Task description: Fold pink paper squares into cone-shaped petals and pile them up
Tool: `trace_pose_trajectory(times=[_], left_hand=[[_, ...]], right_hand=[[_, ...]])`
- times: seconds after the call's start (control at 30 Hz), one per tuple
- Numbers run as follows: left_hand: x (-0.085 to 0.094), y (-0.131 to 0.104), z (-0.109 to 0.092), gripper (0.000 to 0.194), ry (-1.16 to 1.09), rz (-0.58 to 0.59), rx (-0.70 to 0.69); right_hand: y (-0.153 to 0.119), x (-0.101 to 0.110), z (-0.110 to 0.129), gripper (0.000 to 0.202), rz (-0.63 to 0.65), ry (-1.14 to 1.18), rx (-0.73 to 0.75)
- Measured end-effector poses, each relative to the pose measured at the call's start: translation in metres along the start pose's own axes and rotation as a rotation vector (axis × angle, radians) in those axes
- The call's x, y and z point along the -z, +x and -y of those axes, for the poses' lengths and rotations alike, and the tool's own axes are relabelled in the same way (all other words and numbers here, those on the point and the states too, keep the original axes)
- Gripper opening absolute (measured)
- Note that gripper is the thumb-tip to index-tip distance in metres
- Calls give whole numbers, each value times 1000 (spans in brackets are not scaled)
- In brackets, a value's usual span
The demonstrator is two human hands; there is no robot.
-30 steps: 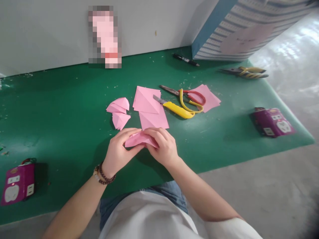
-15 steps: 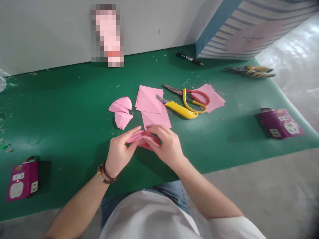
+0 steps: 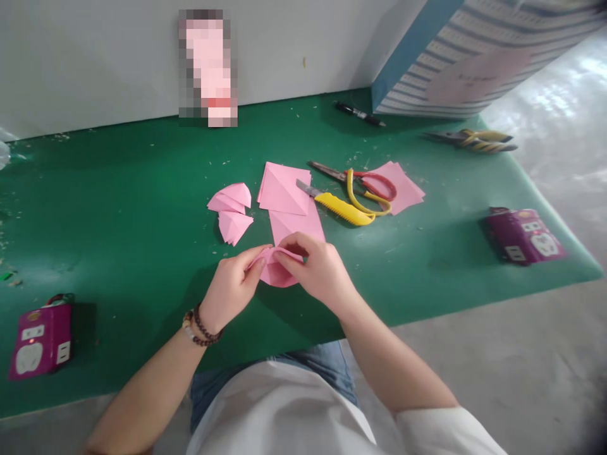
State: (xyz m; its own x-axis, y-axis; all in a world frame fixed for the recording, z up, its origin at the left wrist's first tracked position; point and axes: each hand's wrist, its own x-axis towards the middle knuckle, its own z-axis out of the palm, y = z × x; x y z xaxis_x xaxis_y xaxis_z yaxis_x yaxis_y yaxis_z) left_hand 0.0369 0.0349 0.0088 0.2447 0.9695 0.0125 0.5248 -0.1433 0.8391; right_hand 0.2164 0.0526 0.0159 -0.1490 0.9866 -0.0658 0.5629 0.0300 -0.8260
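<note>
A curved, partly folded piece of pink paper (image 3: 279, 273) is pinched between both my hands over the near part of the table. My left hand (image 3: 233, 278) grips its left side between thumb and fingers. On the right side, my right hand (image 3: 317, 270) pinches the upper edge, with its fingertips partly hidden by the paper. Just beyond my hands lie a stack of creased pink paper squares (image 3: 284, 189) and two folded pink paper pieces (image 3: 232, 212). A yellow-handled utility knife (image 3: 344, 208) rests partly on the squares.
Scissors (image 3: 358, 183) with red and yellow handles lie on more pink squares (image 3: 403, 189). Farther back are a black pen (image 3: 359, 114), pliers (image 3: 474, 139) and a striped box (image 3: 436, 69). Purple power boxes sit left (image 3: 42, 341) and right (image 3: 526, 235) on the green table (image 3: 142, 221).
The paper in my hands has opened into a rounder, hollow shape with its lower part showing more. My right fingers have curled inward along its top edge.
</note>
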Motion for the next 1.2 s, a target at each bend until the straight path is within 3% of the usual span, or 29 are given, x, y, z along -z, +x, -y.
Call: trace_pose_trajectory(times=[0.1, 0.37, 0.5, 0.63, 0.77, 0.87, 1.0, 1.2], left_hand=[[-1, 1, 1, 32, -9, -7, 10], [2, 3, 0, 34, -76, 188, 42], [1, 5, 1, 31, -164, 213, 101], [0, 5, 3, 31, -337, 150, 200], [1, 4, 1, 29, -72, -45, 141], [0, 2, -2, 28, 139, -165, 28], [-4, -3, -2, 30, 253, -250, -92], [-7, -7, 1, 43, 283, -336, -187]], right_hand=[[1, 3, -1, 7, 54, 47, 1], [10, 8, -3, 7, 120, -75, 7], [14, 6, -4, 5, 131, -54, 14], [14, 9, -10, 22, 193, 216, -18], [11, 14, -16, 38, 221, 288, 5], [7, 9, -17, 45, 144, 185, 26], [1, -3, -14, 36, -65, 32, 121], [-3, -12, -7, 20, -284, -236, 477]])
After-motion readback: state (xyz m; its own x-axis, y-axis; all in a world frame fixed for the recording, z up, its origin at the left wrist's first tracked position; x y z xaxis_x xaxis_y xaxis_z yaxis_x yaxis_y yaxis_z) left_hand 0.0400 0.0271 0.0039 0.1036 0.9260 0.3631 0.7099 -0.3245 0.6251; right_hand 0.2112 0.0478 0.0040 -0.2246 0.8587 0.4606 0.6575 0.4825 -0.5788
